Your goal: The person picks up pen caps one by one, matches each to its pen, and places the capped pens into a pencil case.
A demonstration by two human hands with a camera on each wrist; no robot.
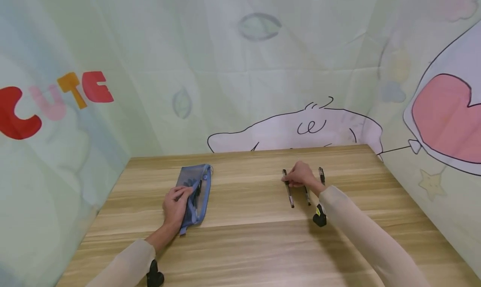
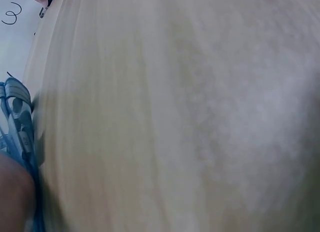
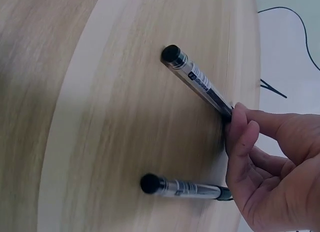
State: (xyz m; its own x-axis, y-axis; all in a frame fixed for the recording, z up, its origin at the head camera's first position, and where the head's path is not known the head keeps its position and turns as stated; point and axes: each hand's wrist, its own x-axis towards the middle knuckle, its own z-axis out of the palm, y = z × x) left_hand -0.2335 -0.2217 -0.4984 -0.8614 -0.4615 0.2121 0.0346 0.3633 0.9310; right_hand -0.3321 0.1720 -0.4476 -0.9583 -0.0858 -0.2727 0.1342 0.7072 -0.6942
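My left hand (image 1: 175,205) grips the near-left side of a blue mesh zip pouch (image 1: 207,195), thumb and fingers on its edge. The pouch lies on the table with its zip open, and dark items show inside, too unclear to name. At the right, my right hand (image 1: 302,175) pinches a black-capped clear pen (image 3: 202,85) between thumb and fingers. A second pen (image 3: 185,188) lies beside it, partly hidden by the hand. Beyond the wrist a third pen (image 1: 321,174) shows its dark end.
The wood-grain table (image 1: 248,245) ends at a printed cloth backdrop (image 1: 225,91) behind and at both sides. Black wrist devices (image 1: 320,216) are on both sleeves. Bare wood lies between the pouch and the pens.
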